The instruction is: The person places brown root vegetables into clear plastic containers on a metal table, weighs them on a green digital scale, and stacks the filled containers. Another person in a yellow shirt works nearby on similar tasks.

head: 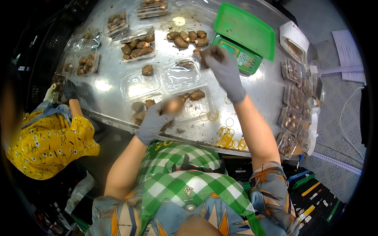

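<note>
Both my hands wear grey gloves. My left hand (pixel 153 121) holds a brown taro corm (pixel 173 105), blurred, over the near clear plastic clamshell containers. My right hand (pixel 220 63) is closed around a dark brown corm (pixel 215 53) beside the green scale's near left corner. Two corms (pixel 197 95) lie in the open clamshell (pixel 206 109) between my hands; more corms (pixel 138 106) are in the one left of it. Loose corms (pixel 180 42) form a group on the steel table (pixel 112 100), beyond the clear lids (pixel 183 75).
The green scale (pixel 245 32) stands at the back right. Filled clamshells (pixel 293 97) line the right edge. Yellow rubber bands (pixel 226 137) lie at the near edge. More filled clamshells (pixel 137 48) stand at the back left. A co-worker's gloved hands (pixel 70 90) are at the left edge.
</note>
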Demonstrator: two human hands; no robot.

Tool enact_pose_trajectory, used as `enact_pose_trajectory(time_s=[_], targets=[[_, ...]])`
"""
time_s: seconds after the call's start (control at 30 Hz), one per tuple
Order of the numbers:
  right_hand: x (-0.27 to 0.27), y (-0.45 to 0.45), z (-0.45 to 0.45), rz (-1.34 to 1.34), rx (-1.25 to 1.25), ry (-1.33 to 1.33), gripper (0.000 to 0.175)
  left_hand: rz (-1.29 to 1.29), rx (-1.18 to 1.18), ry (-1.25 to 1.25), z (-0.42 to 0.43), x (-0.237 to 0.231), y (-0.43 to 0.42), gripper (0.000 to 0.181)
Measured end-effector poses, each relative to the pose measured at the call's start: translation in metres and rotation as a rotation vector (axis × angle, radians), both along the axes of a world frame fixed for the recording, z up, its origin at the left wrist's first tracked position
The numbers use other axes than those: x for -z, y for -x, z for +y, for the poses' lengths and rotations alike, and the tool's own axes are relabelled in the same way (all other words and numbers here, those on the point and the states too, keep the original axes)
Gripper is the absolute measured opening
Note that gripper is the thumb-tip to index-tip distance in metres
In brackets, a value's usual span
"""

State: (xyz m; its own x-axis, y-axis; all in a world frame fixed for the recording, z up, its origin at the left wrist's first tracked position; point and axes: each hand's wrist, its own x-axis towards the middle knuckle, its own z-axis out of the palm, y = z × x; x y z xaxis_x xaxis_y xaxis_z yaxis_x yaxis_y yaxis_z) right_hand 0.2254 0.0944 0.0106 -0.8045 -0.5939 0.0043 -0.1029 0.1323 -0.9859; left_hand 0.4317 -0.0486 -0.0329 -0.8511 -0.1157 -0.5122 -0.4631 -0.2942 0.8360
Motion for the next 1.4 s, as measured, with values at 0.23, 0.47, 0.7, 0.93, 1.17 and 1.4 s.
enact_pose_trajectory(time_s=[0.23,0.47,0.7,0.93,1.17,1.4], targets=[[0.059,0.068,-0.034,1.097,0.183,-0.517,0.014,0.228,0.127,1.083,-0.046,0.008,-0.034,0.049],[0.069,-0.032,0.016,0.760,-0.349,-0.851,0.025,0.177,0.444,1.418,-0.040,0.016,-0.049,0.064],[0.121,-0.065,0.037,0.994,-0.360,-1.006,0.030,0.444,0.082,1.111,-0.023,0.026,-0.034,0.041],[0.042,-0.080,0.037,-0.101,-0.277,-0.262,0.043,0.120,-0.251,-0.139,0.035,0.000,0.021,0.050],[0.029,-0.103,0.031,-0.138,-0.181,-0.048,0.031,0.141,-0.192,0.308,0.050,0.037,0.027,0.049],[0.047,-0.094,0.025,-0.130,0.016,-0.116,0.024,0.439,-0.126,0.959,0.065,0.011,0.036,0.038]])
